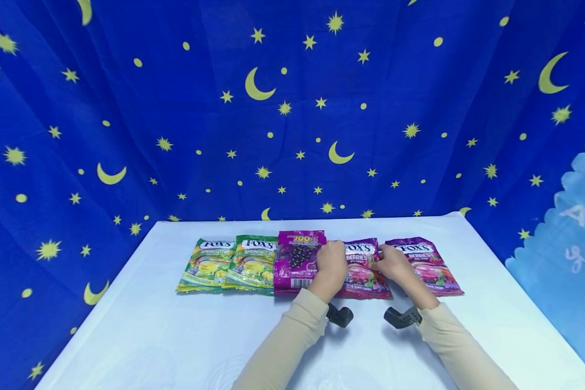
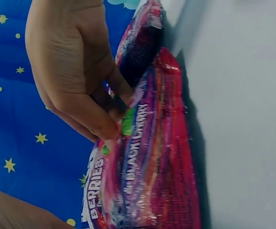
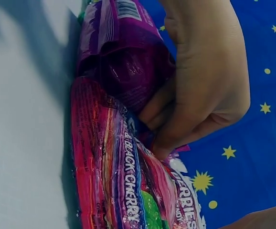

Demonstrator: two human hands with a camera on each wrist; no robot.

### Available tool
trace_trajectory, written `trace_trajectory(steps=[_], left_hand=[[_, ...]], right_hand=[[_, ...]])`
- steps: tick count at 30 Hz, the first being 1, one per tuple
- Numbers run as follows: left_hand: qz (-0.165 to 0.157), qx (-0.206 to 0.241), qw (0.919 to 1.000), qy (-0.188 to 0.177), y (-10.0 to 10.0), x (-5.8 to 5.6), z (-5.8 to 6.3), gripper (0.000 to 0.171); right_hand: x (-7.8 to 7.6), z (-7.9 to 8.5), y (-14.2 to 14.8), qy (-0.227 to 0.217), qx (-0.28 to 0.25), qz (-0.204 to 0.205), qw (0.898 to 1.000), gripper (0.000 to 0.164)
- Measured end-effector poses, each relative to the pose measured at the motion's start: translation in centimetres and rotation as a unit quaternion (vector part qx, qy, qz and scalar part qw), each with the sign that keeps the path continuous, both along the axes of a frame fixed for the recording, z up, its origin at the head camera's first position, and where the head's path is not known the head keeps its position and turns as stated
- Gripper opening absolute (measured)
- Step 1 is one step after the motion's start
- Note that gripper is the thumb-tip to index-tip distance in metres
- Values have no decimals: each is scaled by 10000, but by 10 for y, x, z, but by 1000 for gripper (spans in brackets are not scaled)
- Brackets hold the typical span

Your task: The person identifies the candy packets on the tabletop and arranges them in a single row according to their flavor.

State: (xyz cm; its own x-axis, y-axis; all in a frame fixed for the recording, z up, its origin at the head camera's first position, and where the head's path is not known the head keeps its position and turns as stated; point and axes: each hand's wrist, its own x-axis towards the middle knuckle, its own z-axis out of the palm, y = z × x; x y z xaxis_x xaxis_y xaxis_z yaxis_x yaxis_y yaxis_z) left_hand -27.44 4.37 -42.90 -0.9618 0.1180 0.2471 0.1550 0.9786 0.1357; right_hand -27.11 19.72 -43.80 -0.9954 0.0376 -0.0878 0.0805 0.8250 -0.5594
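Observation:
A purple-red Fox's Berries candy bag (image 1: pixel 363 271) lies face up between my two hands. At its left edge, my left hand (image 1: pixel 332 265) pinches it, fingers tucked in beside the purple bag (image 1: pixel 294 260) with a barcode. My right hand (image 1: pixel 397 265) grips the opposite edge, thumb on the front. The left wrist view looks across at the right hand (image 2: pixel 71 62), whose fingers go behind the edge of the Berries bag (image 2: pixel 147 157). In the right wrist view the left hand (image 3: pixel 207 71) holds the Berries bag (image 3: pixel 123 167); some fingertips are hidden.
Two green Fox's Spring Tea bags (image 1: pixel 207 268) overlap at the left end of the row. A second Berries bag (image 1: pixel 429 268) lies right of my right hand. All rest on a white table (image 1: pixel 185 336) before a blue star-and-moon curtain (image 1: pixel 200 124).

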Motion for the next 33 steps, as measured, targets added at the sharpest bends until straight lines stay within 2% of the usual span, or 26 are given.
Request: trace_trajectory(steps=[7, 12, 22, 28, 33], left_hand=[[54, -121, 9999, -59, 3, 1, -2, 18], [81, -164, 9998, -108, 3, 1, -2, 21], [143, -167, 9997, -132, 4, 2, -2, 18], [-89, 95, 9999, -72, 3, 7, 3, 13], [-356, 134, 9993, -62, 3, 13, 11, 13]], right_hand=[[-4, 1, 3, -283, 84, 100, 9995, 65], [-6, 0, 7, -250, 62, 196, 9995, 66], [-5, -1, 9, -259, -158, 4, 9995, 67], [0, 0, 13, -101, -710, 14, 9974, 60], [4, 4, 21, -196, -1233, 49, 9922, 55]])
